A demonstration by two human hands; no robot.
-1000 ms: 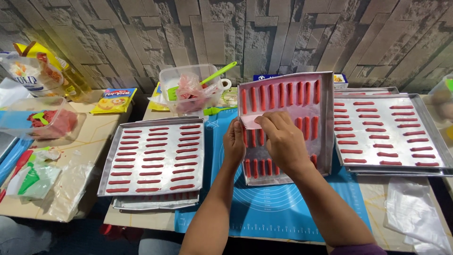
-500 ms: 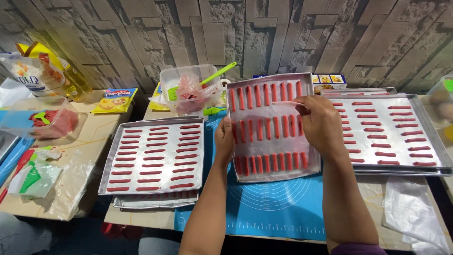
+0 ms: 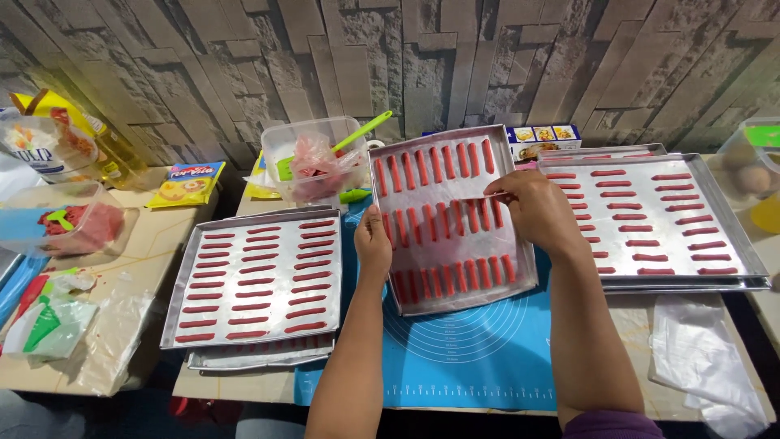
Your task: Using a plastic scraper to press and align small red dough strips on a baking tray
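At the far left a clear tub (image 3: 61,223) of red dough sits on the side table. Next comes a metal tray (image 3: 258,280) lined with rows of thin red dough sticks, lying flat on a second tray. Behind it stands a plastic container (image 3: 313,158) with a green spatula (image 3: 357,130) in it.

The left hand (image 3: 372,242) grips the left edge of the middle tray (image 3: 451,219), fingers closed on its rim. This tray sits over the blue mat (image 3: 471,349), tipped up a little at the back, and carries three rows of red sticks (image 3: 439,162). The right hand (image 3: 536,211) rests on the tray's right side, fingertips pinched together at the middle row, apparently on a stick or the lining sheet; which one I cannot tell.

The step in hand looks like tidying the sticks on this tray. The next move calls for a light touch, since the soft dough would dent or bend easily.

To the right lies another filled tray (image 3: 654,215).
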